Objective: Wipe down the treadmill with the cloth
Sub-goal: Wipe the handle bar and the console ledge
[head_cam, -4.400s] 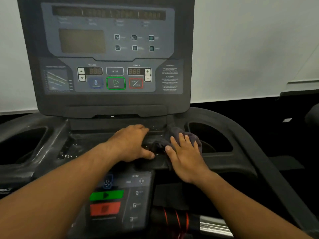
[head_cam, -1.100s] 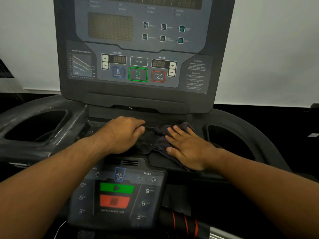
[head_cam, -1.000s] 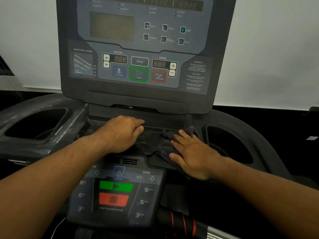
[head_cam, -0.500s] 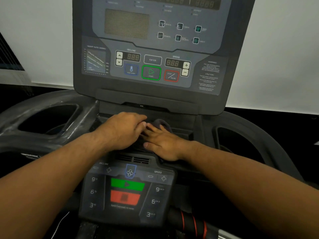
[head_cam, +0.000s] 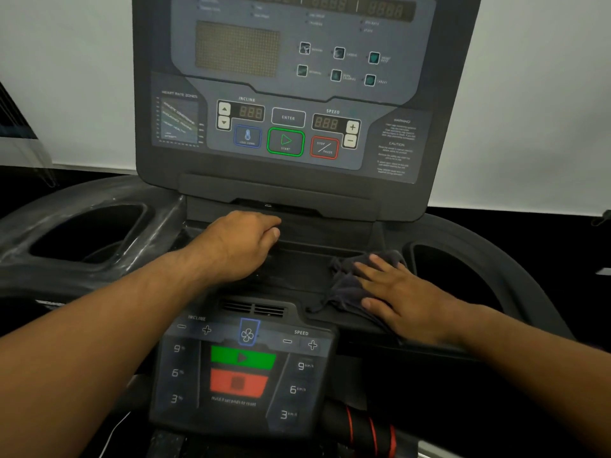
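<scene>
Dark cloth [head_cam: 347, 285] on the treadmill [head_cam: 297, 186] console
Bunched up, lying at the right end of the black tray [head_cam: 307, 259], just beside the right cup holder [head_cam: 463, 279].

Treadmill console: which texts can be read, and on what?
"INCLINE", "ENTER", "SPEED": upper console.
"START": green-ringed button.
"STOP / PAUSE": red-ringed button.
"HEART RATE ZONES": chart.
"INCLINE", "SPEED", "9", "6", "3": lower panel.
"hold 3 seconds to reset": under red pad.
"WARNING", "CAUTION": notice panel; its print, program labels blurred.

plain white wall [head_cam: 529, 94], black band [head_cam: 562, 233] along its base, dim light
</scene>
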### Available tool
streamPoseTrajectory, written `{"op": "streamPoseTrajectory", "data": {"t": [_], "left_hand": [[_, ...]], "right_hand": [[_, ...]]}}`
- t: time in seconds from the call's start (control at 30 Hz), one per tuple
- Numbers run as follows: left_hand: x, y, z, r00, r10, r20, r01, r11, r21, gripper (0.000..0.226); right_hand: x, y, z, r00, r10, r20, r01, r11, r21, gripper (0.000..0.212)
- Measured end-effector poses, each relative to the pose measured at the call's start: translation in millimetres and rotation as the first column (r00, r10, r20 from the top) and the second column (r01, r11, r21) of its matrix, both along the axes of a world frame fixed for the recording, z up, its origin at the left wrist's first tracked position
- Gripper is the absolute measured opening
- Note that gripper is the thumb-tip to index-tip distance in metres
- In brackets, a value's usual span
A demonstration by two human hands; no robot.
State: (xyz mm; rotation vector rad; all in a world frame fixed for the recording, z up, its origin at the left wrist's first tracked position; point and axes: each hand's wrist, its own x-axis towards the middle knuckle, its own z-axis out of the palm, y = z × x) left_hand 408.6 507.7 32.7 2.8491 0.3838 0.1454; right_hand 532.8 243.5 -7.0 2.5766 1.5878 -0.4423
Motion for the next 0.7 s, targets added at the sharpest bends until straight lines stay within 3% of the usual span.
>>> {"op": "streamPoseTrajectory", "data": {"t": [0.1,0.23,0.57,0.7], "left_hand": [[-7.8,15.5,-1.4,0.999,0.039,-0.001,-0.039,0.999,-0.019,0.042],[-15.8,30.4,-4.1,0.996,0.081,0.032,-0.081,0.996,-0.026,0.042],[-30.4,48.4,-0.5,0.985,0.138,0.107,-0.134,0.99,-0.044,0.039],[-36.6,49.5,0.3,0.983,0.153,0.105,-0.147,0.987,-0.056,0.039]], "right_hand": [[6.9,37.7,-4.8,0.996,0.084,-0.028,-0.085,0.995,-0.046,0.061],[1.8,90.6,-11.5,0.983,0.159,-0.093,-0.158,0.987,0.014,0.061],[-19.7,197.9,-18.8,0.921,0.389,0.013,-0.389,0.921,0.034,0.053],[-27.8,212.4,-20.4,0.917,0.397,-0.034,-0.393,0.915,0.093,0.05]]}}
